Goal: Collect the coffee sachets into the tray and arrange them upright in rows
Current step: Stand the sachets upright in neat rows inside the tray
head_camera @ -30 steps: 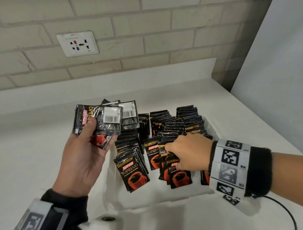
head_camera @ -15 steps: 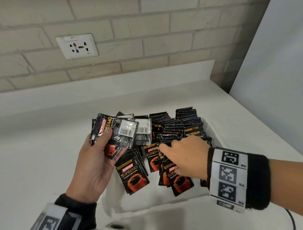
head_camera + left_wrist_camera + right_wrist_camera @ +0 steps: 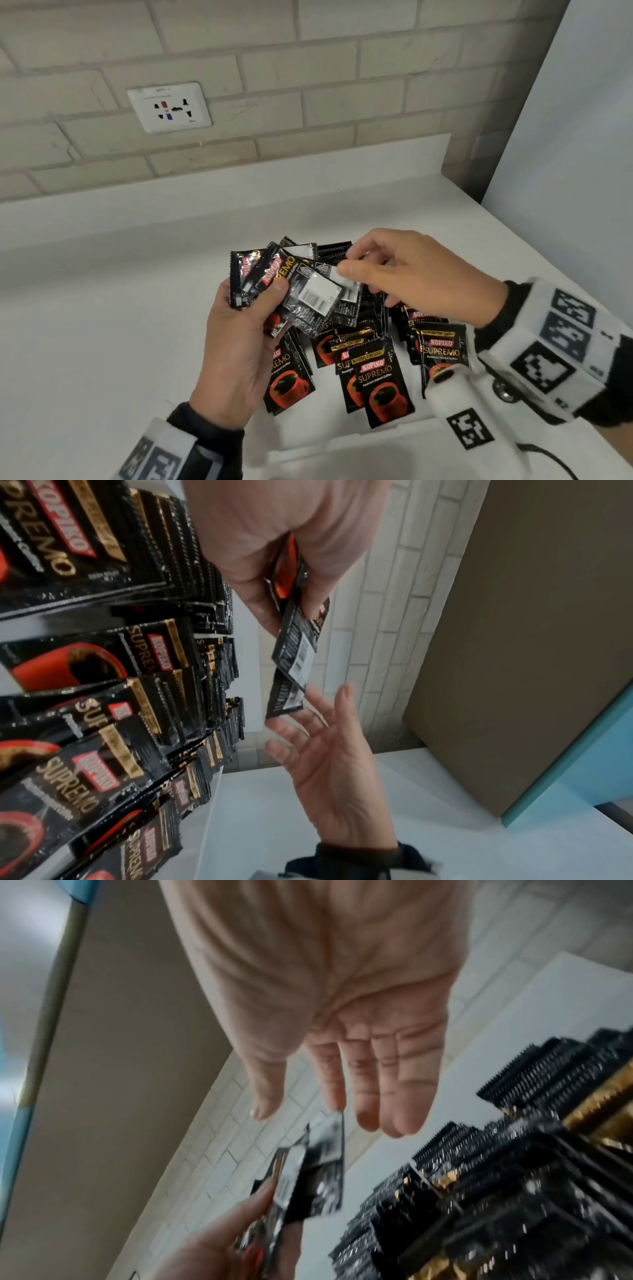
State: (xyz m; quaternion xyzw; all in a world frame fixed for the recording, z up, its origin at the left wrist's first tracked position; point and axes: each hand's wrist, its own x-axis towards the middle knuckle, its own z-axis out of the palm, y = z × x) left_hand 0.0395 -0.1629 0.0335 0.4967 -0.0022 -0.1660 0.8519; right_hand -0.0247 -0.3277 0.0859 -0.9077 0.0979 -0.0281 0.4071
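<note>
My left hand (image 3: 270, 305) grips a fan of several black Kopiko Supremo coffee sachets (image 3: 308, 291) above the white tray's (image 3: 342, 445) left side. My right hand (image 3: 352, 263) reaches in from the right with straight, relaxed fingers, and its fingertips touch the fan's right edge. The left wrist view shows this right hand (image 3: 335, 764) spread open, fingertips against the lowest held sachet (image 3: 284, 702). In the blurred right wrist view an index fingertip (image 3: 337, 1102) meets a held sachet's (image 3: 325, 1164) corner. Several rows of sachets (image 3: 380, 380) stand leaning in the tray.
The tray sits on a white counter (image 3: 102, 325) against a brick wall with a wall socket (image 3: 169, 107). A pale panel (image 3: 565, 171) closes off the right side. A black cable (image 3: 541, 452) trails from the right wrist near the counter's front.
My right hand has left the rows in the tray and risen to the fan of sachets. My left hand has carried the fan rightward, over the tray.
</note>
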